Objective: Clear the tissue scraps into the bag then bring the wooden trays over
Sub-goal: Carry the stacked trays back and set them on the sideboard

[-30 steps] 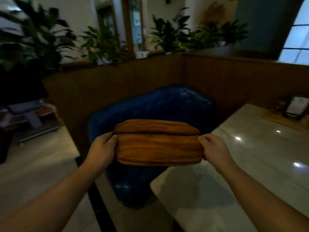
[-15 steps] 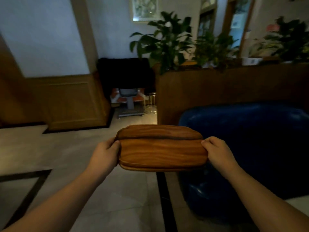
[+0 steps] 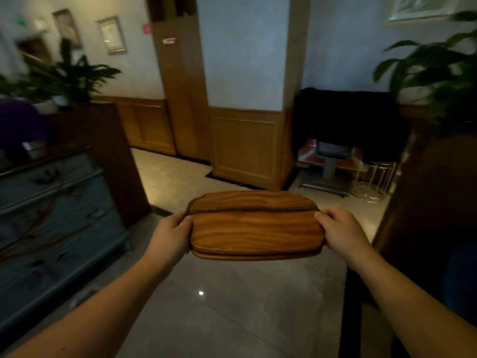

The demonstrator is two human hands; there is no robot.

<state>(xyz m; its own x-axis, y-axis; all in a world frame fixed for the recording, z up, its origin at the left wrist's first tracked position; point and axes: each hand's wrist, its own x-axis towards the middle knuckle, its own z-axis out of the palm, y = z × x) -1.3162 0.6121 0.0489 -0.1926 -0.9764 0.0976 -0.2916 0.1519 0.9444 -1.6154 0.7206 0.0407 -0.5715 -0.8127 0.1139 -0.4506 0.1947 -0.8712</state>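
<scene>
A stack of brown wooden trays (image 3: pixel 254 227) hangs in front of me at waist height, above a glossy tiled floor. My left hand (image 3: pixel 173 235) grips the stack's left end, thumb on top. On the right end my right hand (image 3: pixel 340 232) does the same. The trays lie roughly level, long side facing me, and at least two edges show one above the other. No tissue scraps or bag are in view.
A blue cabinet (image 3: pixel 51 218) stands at the left, with a dark wooden partition (image 3: pixel 116 156) behind it. Ahead is a wood-panelled pillar (image 3: pixel 245 146). A dark chair (image 3: pixel 346 120) stands at the right back, a brown partition wall (image 3: pixel 426 215) with plants at far right. Floor (image 3: pixel 232 306) stretches between.
My view has swung left: the marble table and blue seat slid out to the right, and the pillar and blue cabinet came in. Both hands kept their hold on the trays.
</scene>
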